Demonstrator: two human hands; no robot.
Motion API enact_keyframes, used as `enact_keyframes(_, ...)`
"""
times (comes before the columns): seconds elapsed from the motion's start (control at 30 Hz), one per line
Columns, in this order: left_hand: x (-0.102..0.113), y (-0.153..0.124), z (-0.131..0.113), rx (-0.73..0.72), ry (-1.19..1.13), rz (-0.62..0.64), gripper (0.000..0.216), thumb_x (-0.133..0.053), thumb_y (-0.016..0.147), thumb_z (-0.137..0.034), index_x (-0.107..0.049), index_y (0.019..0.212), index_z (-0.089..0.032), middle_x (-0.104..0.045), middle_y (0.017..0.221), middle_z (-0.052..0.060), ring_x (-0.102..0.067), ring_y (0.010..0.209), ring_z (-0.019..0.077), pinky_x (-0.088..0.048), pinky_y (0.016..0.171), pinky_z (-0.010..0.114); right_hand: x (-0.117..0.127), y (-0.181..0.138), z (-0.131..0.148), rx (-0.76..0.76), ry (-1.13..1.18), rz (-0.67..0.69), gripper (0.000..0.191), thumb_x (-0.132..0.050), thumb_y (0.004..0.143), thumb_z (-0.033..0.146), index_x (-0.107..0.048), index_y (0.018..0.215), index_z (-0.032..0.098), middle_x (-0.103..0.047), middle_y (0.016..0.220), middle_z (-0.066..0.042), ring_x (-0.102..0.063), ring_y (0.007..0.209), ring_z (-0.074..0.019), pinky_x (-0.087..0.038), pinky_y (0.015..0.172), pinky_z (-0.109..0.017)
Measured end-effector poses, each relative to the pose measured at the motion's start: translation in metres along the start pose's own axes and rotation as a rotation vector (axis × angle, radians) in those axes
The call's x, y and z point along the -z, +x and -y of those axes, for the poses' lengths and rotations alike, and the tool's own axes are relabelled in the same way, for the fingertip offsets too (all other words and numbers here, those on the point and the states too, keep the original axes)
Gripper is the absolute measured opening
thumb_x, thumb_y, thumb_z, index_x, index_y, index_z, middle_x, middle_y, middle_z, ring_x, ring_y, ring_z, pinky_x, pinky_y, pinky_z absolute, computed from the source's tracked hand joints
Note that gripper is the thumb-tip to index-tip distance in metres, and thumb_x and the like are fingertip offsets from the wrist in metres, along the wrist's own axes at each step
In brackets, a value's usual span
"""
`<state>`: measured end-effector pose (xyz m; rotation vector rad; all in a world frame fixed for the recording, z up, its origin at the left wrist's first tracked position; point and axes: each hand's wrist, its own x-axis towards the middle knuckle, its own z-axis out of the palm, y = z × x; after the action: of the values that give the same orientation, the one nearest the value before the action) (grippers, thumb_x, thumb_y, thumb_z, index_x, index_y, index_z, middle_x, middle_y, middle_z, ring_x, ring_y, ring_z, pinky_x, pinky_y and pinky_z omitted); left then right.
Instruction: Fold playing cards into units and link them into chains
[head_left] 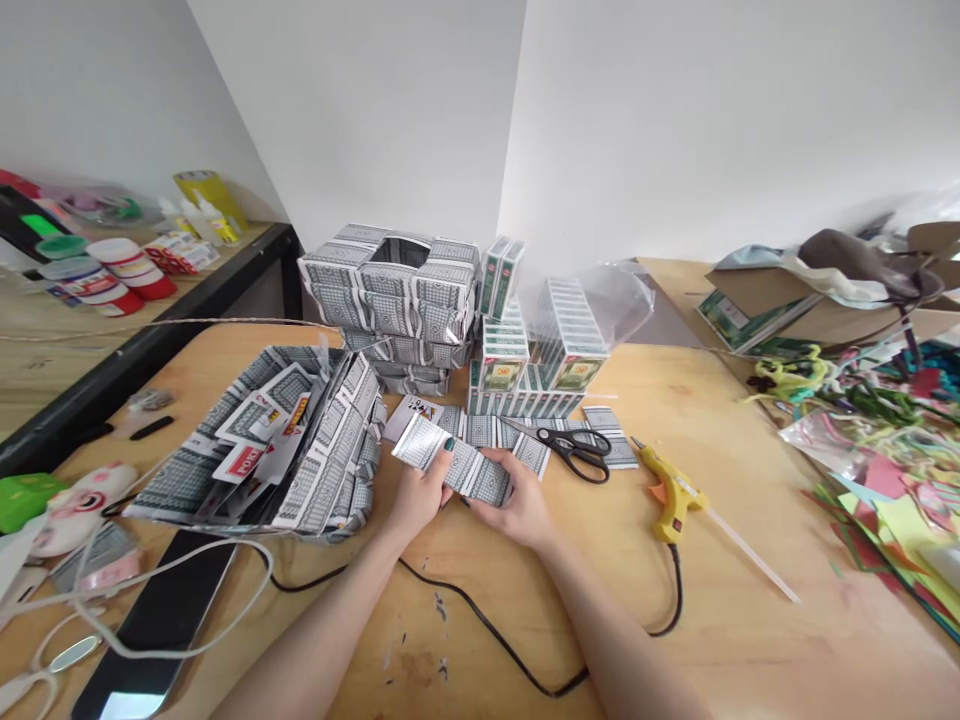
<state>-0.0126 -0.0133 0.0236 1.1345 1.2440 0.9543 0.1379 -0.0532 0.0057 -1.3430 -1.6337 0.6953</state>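
Observation:
Both hands hold one strip of folded playing cards (463,468) with grey patterned backs, a little above the table. My left hand (421,490) grips its left half, thumb on top. Around the right end, my right hand (520,502) has its fingers closed; its far fingertips are partly hidden. Behind the strip lie more folded cards (480,430) in a row. Black-handled scissors (576,448) rest just beyond my right hand. To the left stands a basket woven from cards (330,450), with loose playing cards (262,430) inside.
A yellow glue gun (670,495) lies at the right, its black cable (480,610) crossing the table in front. Stacked card boxes (536,370) and woven card structures (390,290) stand at the back. A phone (161,620) and white cable are at left; coloured scraps (892,500) at right.

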Motion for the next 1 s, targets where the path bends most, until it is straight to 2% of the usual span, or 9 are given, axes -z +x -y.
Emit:
enact_keyframes(0.27,-0.002,0.001,0.010,0.086,-0.104,-0.079,0.033,-0.057,0.069,-0.046,-0.040,0.059,-0.020,-0.039,0.047,-0.006,-0.037,0.036,0.0074,-0.029,0.033,0.019,-0.008,-0.004,-0.003,-0.002,-0.043,-0.033,0.055,-0.069,0.061,0.028,-0.049,0.111,0.020,-0.062,0.105,-0.009,-0.060,0.095,-0.0250,-0.047,0.084,-0.037)
enact_keyframes(0.4,-0.003,0.001,0.013,0.081,-0.121,-0.096,0.031,-0.057,0.069,-0.045,-0.042,0.062,-0.020,-0.038,0.048,-0.006,-0.036,0.037,0.0076,-0.029,0.033,0.019,-0.012,-0.007,-0.002,-0.016,-0.060,-0.035,0.054,-0.068,0.062,0.029,-0.049,0.112,0.020,-0.063,0.105,-0.008,-0.060,0.096,-0.0250,-0.048,0.084,-0.038)
enact_keyframes(0.53,-0.001,0.000,0.016,0.018,-0.075,-0.060,0.033,-0.055,0.072,-0.045,-0.039,0.057,-0.020,-0.033,0.043,-0.007,-0.033,0.034,0.0074,-0.025,0.033,0.020,-0.012,-0.008,0.000,-0.027,-0.074,-0.018,0.053,-0.067,0.063,0.029,-0.047,0.112,0.020,-0.062,0.105,-0.008,-0.059,0.096,-0.0250,-0.048,0.085,-0.039)
enact_keyframes(0.67,0.001,0.000,0.015,-0.029,-0.015,0.027,0.041,-0.049,0.075,-0.048,-0.037,0.049,-0.019,-0.036,0.039,-0.005,-0.034,0.035,0.0076,-0.027,0.036,0.021,-0.010,-0.006,0.002,-0.012,-0.067,-0.031,0.053,-0.067,0.064,0.028,-0.045,0.112,0.022,-0.060,0.106,-0.008,-0.058,0.098,-0.0241,-0.047,0.086,-0.038)
enact_keyframes(0.77,0.003,0.002,0.015,-0.026,-0.042,0.046,0.045,-0.046,0.077,-0.051,-0.037,0.046,-0.019,-0.037,0.038,-0.004,-0.036,0.035,0.0080,-0.028,0.037,0.021,-0.009,-0.004,0.002,-0.004,-0.074,-0.038,0.053,-0.067,0.066,0.030,-0.044,0.113,0.022,-0.059,0.107,-0.007,-0.057,0.099,-0.0236,-0.046,0.086,-0.037)
enact_keyframes(0.93,0.008,0.008,0.020,-0.060,-0.161,0.088,0.047,-0.038,0.079,-0.057,-0.043,0.051,-0.019,-0.043,0.044,-0.001,-0.043,0.040,0.0114,-0.032,0.038,0.024,-0.010,-0.004,0.001,-0.023,-0.082,-0.054,0.053,-0.067,0.065,0.032,-0.044,0.112,0.022,-0.059,0.103,-0.006,-0.057,0.095,-0.0231,-0.047,0.082,-0.036)
enact_keyframes(1.0,0.012,0.011,0.021,-0.068,-0.188,0.053,0.046,-0.036,0.079,-0.058,-0.045,0.055,-0.020,-0.045,0.045,0.000,-0.046,0.042,0.0131,-0.033,0.038,0.025,-0.009,-0.004,0.001,0.004,-0.071,-0.066,0.051,-0.066,0.065,0.030,-0.045,0.110,0.022,-0.059,0.101,-0.006,-0.057,0.093,-0.0226,-0.047,0.081,-0.036)
